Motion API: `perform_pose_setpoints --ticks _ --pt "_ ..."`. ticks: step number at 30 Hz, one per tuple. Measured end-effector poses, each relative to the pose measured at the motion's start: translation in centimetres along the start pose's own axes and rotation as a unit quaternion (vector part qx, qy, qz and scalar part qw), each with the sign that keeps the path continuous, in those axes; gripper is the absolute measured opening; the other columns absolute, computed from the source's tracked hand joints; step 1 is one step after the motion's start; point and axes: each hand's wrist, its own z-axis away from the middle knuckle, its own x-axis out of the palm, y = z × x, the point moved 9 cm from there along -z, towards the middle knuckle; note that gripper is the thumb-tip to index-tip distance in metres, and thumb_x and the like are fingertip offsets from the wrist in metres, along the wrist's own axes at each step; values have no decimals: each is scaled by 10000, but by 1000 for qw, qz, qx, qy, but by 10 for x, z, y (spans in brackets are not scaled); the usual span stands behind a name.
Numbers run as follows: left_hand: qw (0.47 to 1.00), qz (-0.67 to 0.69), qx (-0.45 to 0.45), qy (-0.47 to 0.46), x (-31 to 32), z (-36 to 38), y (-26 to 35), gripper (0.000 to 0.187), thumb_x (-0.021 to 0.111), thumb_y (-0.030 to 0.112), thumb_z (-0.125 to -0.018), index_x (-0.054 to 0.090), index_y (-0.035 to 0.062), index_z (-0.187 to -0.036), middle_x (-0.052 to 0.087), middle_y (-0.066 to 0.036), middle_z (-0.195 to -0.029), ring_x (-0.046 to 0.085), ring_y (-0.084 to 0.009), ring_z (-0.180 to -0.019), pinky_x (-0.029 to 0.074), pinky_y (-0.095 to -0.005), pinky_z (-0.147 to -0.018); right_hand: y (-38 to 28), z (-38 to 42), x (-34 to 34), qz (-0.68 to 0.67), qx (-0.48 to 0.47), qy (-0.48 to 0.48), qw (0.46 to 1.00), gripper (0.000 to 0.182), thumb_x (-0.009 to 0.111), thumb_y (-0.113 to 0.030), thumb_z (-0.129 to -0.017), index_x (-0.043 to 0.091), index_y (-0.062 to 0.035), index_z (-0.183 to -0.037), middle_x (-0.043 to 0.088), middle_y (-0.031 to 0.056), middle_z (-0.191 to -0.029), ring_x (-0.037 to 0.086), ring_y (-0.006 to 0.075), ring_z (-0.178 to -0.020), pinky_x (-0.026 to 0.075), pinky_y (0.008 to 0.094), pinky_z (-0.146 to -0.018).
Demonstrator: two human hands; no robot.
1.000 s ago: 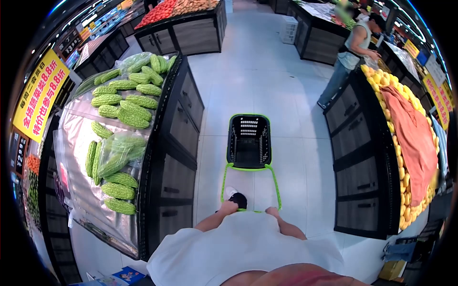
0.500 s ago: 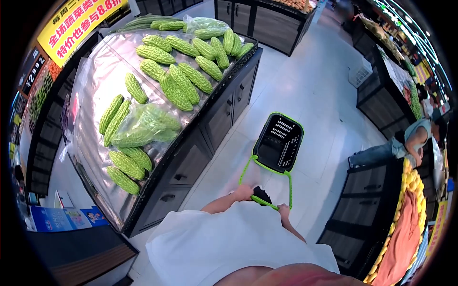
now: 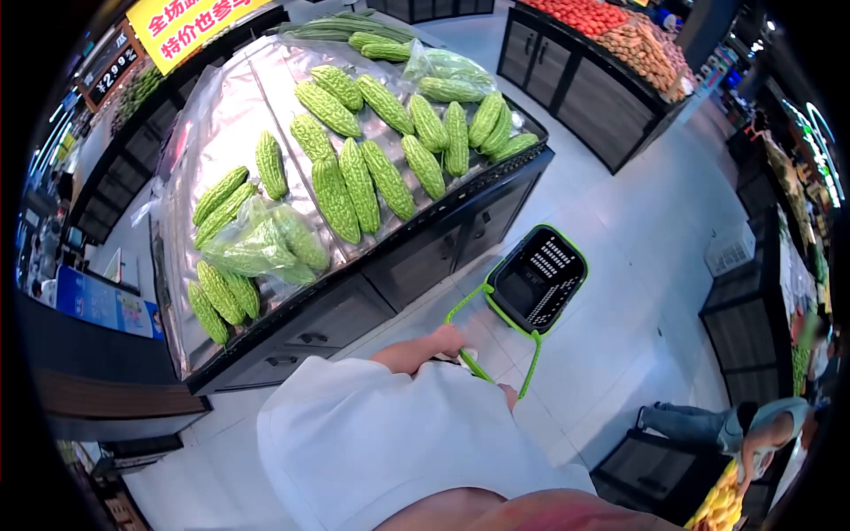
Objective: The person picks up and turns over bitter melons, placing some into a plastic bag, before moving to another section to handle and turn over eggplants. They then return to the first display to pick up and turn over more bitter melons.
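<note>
My left hand (image 3: 445, 341) is closed on the near end of the green pull handle (image 3: 467, 310) of the rolling shopping basket (image 3: 540, 280), fingers wrapped around the bar. My right hand (image 3: 509, 396) shows only as a knuckle edge past my white shirt (image 3: 398, 442), at the handle's other corner; I cannot tell whether those fingers are curled shut or just resting there. From my left hand the basket lies toward two o'clock, its black tub sitting on the pale floor tiles (image 3: 620, 310). The handle's two green rails run along that same line, so the long axis points from my hands up and right. The bitter melons (image 3: 359, 181) lie on the display stand (image 3: 416, 257) at about eleven o'clock from my left hand, which is the nearer one; the basket's left side runs just beside the stand's dark cabinet front.
</note>
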Motion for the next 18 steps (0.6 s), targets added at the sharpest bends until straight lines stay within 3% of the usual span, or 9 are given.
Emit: perform_pose_setpoints --ticks 1,3,4,7,9,10,13,18 --pt "999 -3 -17 -43 0 -8 -6 319 679 360 -810 774 152 -1032 743 -92 -1041 687 -295 -1058 477 -424 -998 -1 -17 -2 -13 -5 -16 1000 150 633 -250 -814 676 -129 -737 671 149 -728 699 333 -735 521 473 -627" --pt "999 -30 -20 -29 -5 -24 -16 331 679 360 -808 777 171 -1061 747 -77 -1054 688 -294 -1055 472 -421 -1010 14 -36 3 -12 142 -86 986 213 699 -304 -783 684 -93 -755 676 173 -731 691 367 -745 531 502 -678" --pt "999 -15 -27 -36 2 -28 -20 331 679 360 -808 777 171 -1061 747 -77 -1054 688 -294 -1055 472 -421 -1010 24 -48 1 -1 171 -106 980 216 702 -306 -780 685 -92 -757 677 175 -732 690 369 -745 531 503 -679" --pt "999 19 -40 -7 -9 -56 -28 312 674 414 -831 767 180 -1014 735 -110 -1015 647 -304 -1088 486 -420 -924 33 -91 -12 6 133 -138 981 227 712 -313 -774 687 -88 -761 678 180 -735 689 373 -746 532 505 -684" --pt "997 -25 -12 -67 -12 -71 -28 296 677 383 -838 776 184 -1034 758 -47 -1028 701 -267 -1022 477 -448 -939 44 -120 -23 9 115 -153 982 234 719 -318 -769 688 -85 -763 678 183 -736 688 376 -747 532 506 -687" --pt "995 -37 6 -96 -17 -82 -30 288 648 398 -874 777 187 -1023 760 -39 -1033 703 -245 -1031 469 -428 -882 49 -134 -28 10 109 -158 981 238 722 -320 -767 689 -84 -765 679 185 -737 687 377 -747 532 506 -689" --pt "995 -61 21 -81 -36 -115 -43 293 625 407 -893 778 192 -1021 762 -44 -1029 705 -233 -1023 459 -402 -862 68 -176 -48 14 109 -165 980 250 732 -327 -760 691 -80 -769 680 190 -739 686 382 -748 532 508 -693" --pt "998 -32 32 -54 -99 -192 -79 358 672 466 -853 775 178 -1040 758 -70 -1049 694 -249 -1052 447 -407 -919 86 -262 -76 22 107 -175 979 271 749 -338 -749 695 -74 -776 682 198 -743 684 389 -750 533 511 -701"
